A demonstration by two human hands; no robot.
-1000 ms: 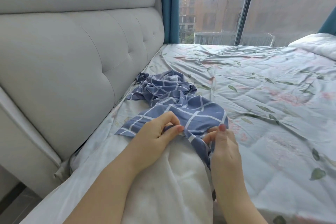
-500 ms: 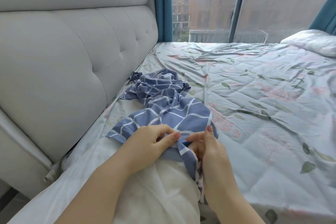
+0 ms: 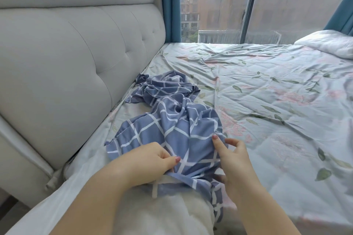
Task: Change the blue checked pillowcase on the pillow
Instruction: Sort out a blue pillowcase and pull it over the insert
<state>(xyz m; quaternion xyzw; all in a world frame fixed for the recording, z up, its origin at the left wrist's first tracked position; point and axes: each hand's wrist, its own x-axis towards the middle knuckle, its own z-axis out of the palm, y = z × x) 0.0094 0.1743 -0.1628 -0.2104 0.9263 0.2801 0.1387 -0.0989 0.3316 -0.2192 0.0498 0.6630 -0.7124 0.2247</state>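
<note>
The blue checked pillowcase (image 3: 172,120) lies crumpled on the bed, its far part bunched by the headboard. Its open end covers the far tip of a bare white pillow (image 3: 164,213) that lies close under the camera. My left hand (image 3: 147,162) grips the case's edge on the left side of the pillow, thumb on top. On the right side my right hand (image 3: 233,160) pinches the cloth, index finger raised. The pillow's far end is hidden inside the case.
A grey padded headboard (image 3: 76,63) runs along the left. The floral quilt (image 3: 277,110) spreads over the bed to the right. A second white pillow (image 3: 328,44) sits at the far right corner. A large window (image 3: 248,2) with blue curtains is behind.
Both hands have drawn the pillowcase's open end toward me, over the pillow's tip. More of the checked cloth now covers the pillow, and the hands sit wider apart.
</note>
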